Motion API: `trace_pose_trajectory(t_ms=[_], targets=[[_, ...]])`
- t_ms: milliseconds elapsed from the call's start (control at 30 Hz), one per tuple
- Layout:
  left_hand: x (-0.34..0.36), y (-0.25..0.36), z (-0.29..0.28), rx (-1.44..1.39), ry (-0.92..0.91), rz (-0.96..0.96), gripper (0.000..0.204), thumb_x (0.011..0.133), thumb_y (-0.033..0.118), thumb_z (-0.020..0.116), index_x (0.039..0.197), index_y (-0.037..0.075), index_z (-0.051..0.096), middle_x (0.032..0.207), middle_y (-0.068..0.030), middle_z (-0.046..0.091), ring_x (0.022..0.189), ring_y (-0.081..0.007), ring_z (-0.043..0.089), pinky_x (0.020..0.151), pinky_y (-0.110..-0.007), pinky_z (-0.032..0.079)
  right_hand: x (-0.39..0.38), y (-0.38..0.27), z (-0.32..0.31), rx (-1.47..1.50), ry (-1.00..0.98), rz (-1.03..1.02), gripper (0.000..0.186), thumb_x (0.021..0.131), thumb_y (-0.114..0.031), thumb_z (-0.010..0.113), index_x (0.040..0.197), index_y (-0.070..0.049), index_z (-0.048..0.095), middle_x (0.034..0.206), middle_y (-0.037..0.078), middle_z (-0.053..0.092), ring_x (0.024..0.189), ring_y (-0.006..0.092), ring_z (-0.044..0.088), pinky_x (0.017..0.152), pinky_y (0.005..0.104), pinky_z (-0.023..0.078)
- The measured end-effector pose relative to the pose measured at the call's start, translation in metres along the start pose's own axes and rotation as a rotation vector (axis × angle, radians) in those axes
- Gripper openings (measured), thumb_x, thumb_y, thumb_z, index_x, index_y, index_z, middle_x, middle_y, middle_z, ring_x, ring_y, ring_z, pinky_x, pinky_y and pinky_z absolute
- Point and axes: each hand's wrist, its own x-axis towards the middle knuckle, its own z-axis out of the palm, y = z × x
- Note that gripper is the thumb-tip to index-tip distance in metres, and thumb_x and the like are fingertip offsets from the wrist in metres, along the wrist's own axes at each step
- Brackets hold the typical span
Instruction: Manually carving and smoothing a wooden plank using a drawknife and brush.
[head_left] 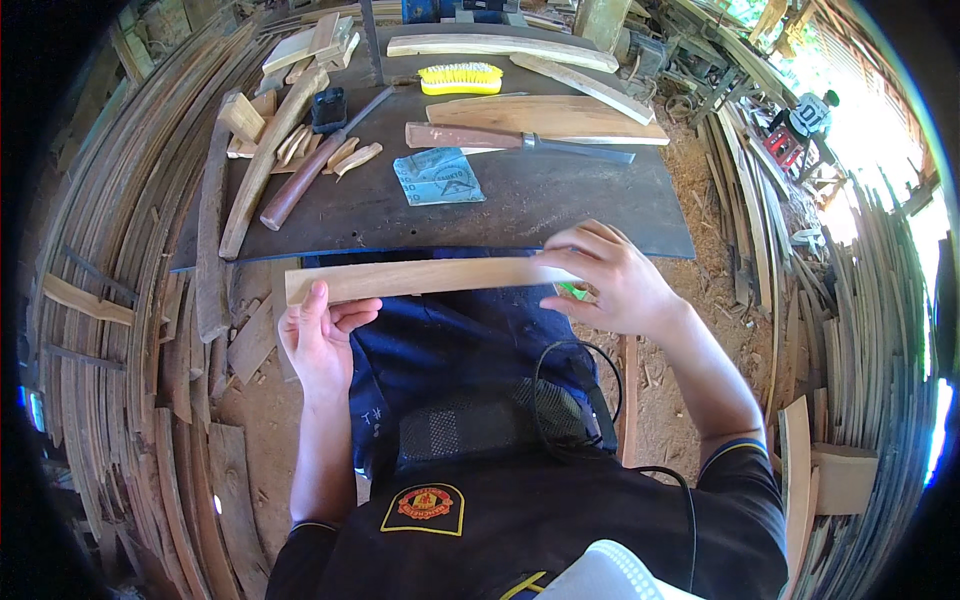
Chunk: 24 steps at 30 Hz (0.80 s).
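You are holding a long flat wooden slat (420,277) across your lap, just in front of the dark work board (560,215). Your left hand (318,335) sits at the slat's 9 o'clock end. Its fingers curl under the wood and the thumb presses up on the near edge. Your right hand (610,278) covers the 3 o'clock end. Its fingers are closed over the top of the slat, and something small and green (572,290) peeks out from under the palm. I cannot tell what it is.

On the board, at 12 o'clock from the slat, lies a blue sheet of sandpaper (437,177). Past it is a big knife with a wooden handle (515,140), and farther back a yellow brush (460,77).

To do this well, I think you should keep the slat level and hold both ends firmly so it does not wobble. Keep your fingertips away from sharp edges. Move your right hand slowly and evenly along the wood.
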Motion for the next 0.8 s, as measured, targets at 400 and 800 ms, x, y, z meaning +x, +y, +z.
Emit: trace_pose_trajectory(t_ms=[400, 800], targets=[[0.051, 0.005, 0.053, 0.443, -0.344, 0.166, 0.034, 0.1, 0.029, 0.041, 0.118, 0.001, 0.049, 0.114, -0.0237, 0.062, 0.106, -0.0298, 0.062, 0.092, -0.04, 0.049, -0.04, -0.016, 0.021, 0.163, 0.161, 0.601, 0.034, 0.081, -0.01, 0.068, 0.114, -0.003, 0.06, 0.098, 0.015, 0.064, 0.077, 0.0269, 0.066, 0.063, 0.0313, 0.052], [0.076, -0.021, 0.076, 1.42, -0.131, 0.619, 0.044, 0.085, 0.044, 0.064, 0.112, 0.009, 0.059, 0.11, -0.0123, 0.059, 0.107, -0.0304, 0.054, 0.09, -0.051, 0.037, -0.034, -0.007, 0.047, 0.3, 0.346, 0.737, 0.014, 0.09, -0.013, 0.061, 0.096, -0.001, 0.06, 0.064, 0.009, 0.061, 0.053, 0.012, 0.058, 0.052, 0.0258, 0.045]])
